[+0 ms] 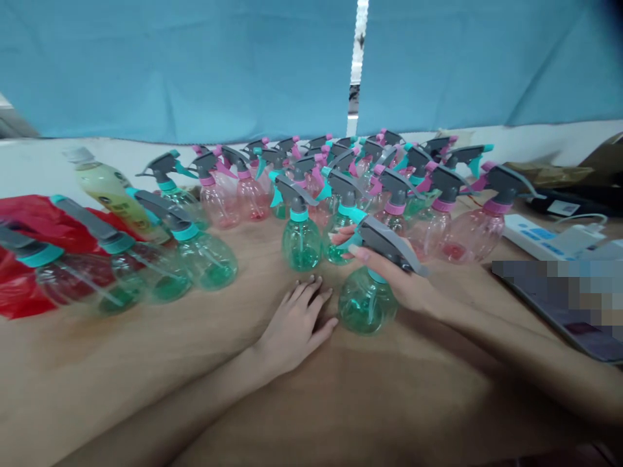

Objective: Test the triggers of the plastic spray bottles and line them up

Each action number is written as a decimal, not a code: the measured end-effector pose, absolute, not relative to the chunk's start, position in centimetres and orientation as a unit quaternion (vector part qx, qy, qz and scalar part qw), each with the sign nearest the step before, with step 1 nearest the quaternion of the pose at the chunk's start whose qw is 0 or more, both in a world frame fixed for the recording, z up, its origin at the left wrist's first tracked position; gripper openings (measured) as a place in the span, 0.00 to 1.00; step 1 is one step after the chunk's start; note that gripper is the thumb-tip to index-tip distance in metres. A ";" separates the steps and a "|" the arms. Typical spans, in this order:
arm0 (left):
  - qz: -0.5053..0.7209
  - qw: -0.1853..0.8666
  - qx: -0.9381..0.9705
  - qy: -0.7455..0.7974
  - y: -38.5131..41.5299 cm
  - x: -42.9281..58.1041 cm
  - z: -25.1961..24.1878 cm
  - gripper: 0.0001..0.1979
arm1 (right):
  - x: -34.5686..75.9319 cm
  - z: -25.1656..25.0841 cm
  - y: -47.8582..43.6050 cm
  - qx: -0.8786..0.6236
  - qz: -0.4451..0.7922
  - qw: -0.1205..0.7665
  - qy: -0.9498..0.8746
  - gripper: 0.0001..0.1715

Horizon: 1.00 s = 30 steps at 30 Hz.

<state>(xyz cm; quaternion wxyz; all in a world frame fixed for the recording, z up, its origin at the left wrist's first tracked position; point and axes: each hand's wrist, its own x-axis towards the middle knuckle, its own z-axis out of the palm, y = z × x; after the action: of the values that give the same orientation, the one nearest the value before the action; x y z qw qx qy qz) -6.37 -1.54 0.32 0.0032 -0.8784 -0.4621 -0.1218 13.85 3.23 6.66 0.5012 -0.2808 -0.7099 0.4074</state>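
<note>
A green spray bottle point(368, 301) with a grey trigger head and turquoise collar stands upright near the middle of the table. My right hand point(396, 275) is closed around its neck and head, fingers reaching past the turquoise nozzle. Left of that bottle, my left hand point(294, 324) lies palm down on the wooden table point(233, 402), fingers spread, holding nothing. Just beyond my left fingertips stands another green spray bottle point(302, 243). A further green spray bottle point(341, 214) is partly hidden behind my right fingers.
Several pink spray bottles point(474, 227) and green ones crowd the back. At left stand several green spray bottles point(209, 259), a drink bottle point(109, 188) and a red plastic bag point(24, 285). A power strip point(530, 237) and a tablet-like device point(559, 311) lie at right.
</note>
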 end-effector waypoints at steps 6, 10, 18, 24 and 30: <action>-0.127 0.001 -0.875 -0.467 -1.6 -6.3 0.2 0.23 | 13.7 6.4 3.1 -0.309 0.395 0.512 -0.697 0.16; -0.135 0.004 -0.873 -0.468 -1.7 -6.4 0.1 0.22 | 14.0 6.4 3.0 -0.344 0.368 0.504 -0.702 0.15; -0.150 0.011 -0.874 -0.462 -1.8 -6.4 0.1 0.21 | 15.1 6.1 1.8 -0.429 0.315 0.454 -0.714 0.25; -0.158 0.013 -0.875 -0.458 -1.8 -6.6 -0.2 0.20 | 16.4 4.2 1.3 -0.406 0.306 0.426 -0.748 0.24; -0.159 0.007 -0.877 -0.454 -2.6 -7.6 0.0 0.20 | 16.6 4.4 0.1 -0.453 0.229 0.397 -0.765 0.23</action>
<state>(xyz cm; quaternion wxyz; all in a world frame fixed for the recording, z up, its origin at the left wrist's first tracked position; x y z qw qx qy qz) -7.64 -2.61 -0.05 0.0070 -0.8769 -0.4536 -0.1589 16.64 0.10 4.36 0.3968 -0.4534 -0.7647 0.2287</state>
